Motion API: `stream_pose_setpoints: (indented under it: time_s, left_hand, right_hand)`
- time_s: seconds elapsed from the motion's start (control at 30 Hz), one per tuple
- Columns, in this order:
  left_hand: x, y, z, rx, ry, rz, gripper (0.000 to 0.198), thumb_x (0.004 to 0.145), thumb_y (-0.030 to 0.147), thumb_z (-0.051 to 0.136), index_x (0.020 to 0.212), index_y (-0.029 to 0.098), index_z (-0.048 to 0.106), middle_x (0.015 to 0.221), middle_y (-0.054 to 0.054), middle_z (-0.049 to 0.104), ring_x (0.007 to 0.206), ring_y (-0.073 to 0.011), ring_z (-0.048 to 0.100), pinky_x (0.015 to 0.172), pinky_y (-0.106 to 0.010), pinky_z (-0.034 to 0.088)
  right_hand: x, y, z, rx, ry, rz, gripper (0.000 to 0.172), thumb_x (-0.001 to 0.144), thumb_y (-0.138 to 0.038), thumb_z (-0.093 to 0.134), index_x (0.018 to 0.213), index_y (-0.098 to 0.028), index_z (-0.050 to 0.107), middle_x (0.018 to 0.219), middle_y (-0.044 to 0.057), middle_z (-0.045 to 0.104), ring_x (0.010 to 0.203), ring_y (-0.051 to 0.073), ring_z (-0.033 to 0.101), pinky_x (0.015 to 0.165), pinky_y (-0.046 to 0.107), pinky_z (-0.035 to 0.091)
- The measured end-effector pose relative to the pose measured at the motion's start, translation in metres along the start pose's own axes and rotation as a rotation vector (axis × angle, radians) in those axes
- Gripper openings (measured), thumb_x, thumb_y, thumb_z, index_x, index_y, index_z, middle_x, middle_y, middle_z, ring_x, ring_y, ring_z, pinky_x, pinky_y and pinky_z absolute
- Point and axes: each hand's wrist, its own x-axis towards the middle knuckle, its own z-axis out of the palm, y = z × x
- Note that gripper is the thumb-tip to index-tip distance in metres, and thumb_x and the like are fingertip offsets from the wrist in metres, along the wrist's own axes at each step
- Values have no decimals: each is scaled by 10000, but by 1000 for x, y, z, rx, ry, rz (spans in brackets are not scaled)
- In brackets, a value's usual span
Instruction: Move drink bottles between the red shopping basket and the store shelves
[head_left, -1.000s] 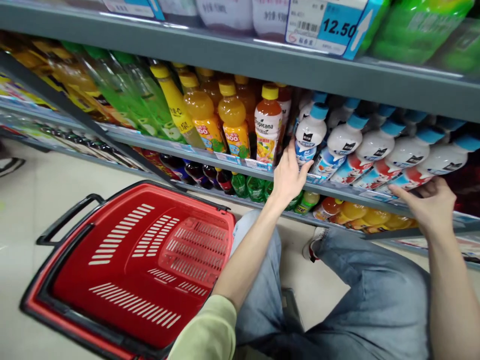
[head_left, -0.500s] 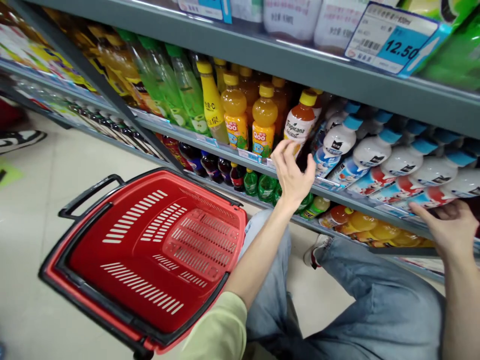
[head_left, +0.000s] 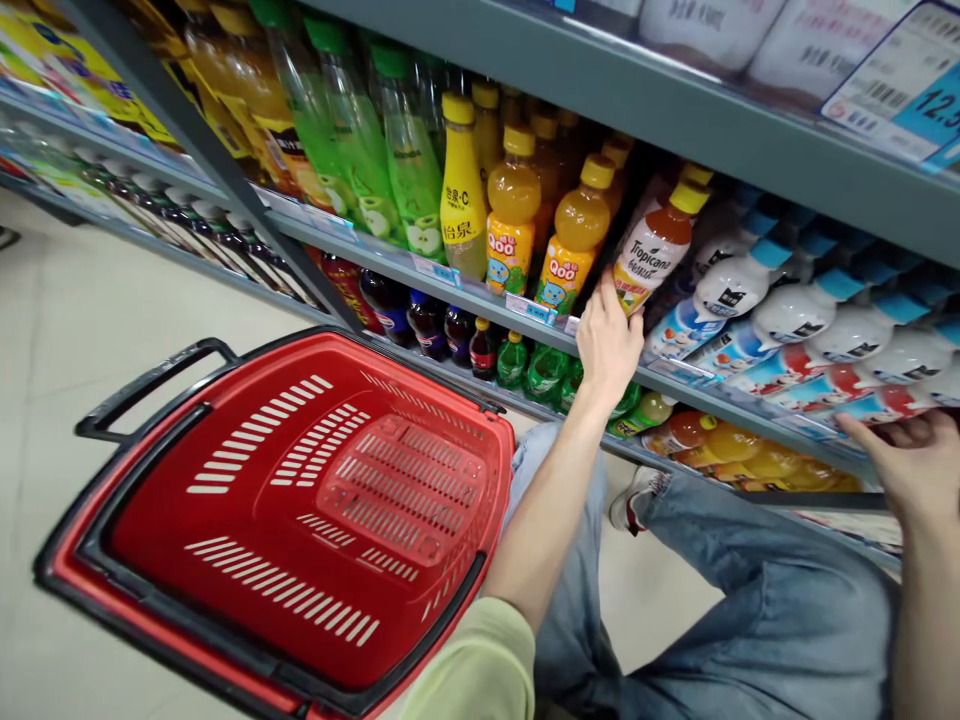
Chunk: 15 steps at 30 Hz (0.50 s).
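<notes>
My left hand [head_left: 609, 335] is closed around the lower part of a Tropicana juice bottle [head_left: 651, 248], thumb on its right side and fingers on its left. The bottle has a yellow cap and leans to the right on the middle shelf. My right hand [head_left: 911, 460] lies at the front shelf edge [head_left: 787, 425], thumb along the rail and fingers curled over it. Just above that hand are white bottles with blue caps [head_left: 806, 320]; its fingertips are partly hidden. Left of the Tropicana stand orange Qoo bottles [head_left: 574, 235].
A red shopping basket [head_left: 247, 430] with a black handle [head_left: 154, 390] stands on the floor at left, beside my knee. The upper shelf [head_left: 585, 75] overhangs the bottles. Green apple-drink bottles [head_left: 409, 150] and a yellow bottle [head_left: 463, 190] stand further left. Small soda bottles [head_left: 547, 372] line the bottom shelf.
My left hand has gone from hovering in front of the Tropicana bottle to closing on it. The view has shifted slightly; my right hand stays at the shelf edge.
</notes>
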Motion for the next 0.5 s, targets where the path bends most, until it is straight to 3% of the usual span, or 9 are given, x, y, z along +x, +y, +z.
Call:
stream_pose_setpoints:
  time_s: [0.13, 0.5]
  left_hand:
    - [0, 0, -2, 6, -4, 27, 570, 966, 294, 559, 1486, 149, 375, 1361, -177, 621, 1253, -296, 608, 1023, -405, 519]
    - [3, -4, -3, -20, -8, 17, 590, 956, 417, 605, 1455, 167, 414, 1346, -172, 633, 1245, -305, 613, 999, -419, 532]
  right_hand:
    - [-1, -1, 1, -21, 4, 4, 733, 264, -409, 939, 890, -316, 570, 1193, 221, 699, 1210, 429, 640, 1041, 522, 506]
    - [3, 3, 4, -10, -5, -61, 758, 257, -449, 944, 916, -269, 614, 1133, 193, 734, 1134, 409, 690, 999, 503, 543]
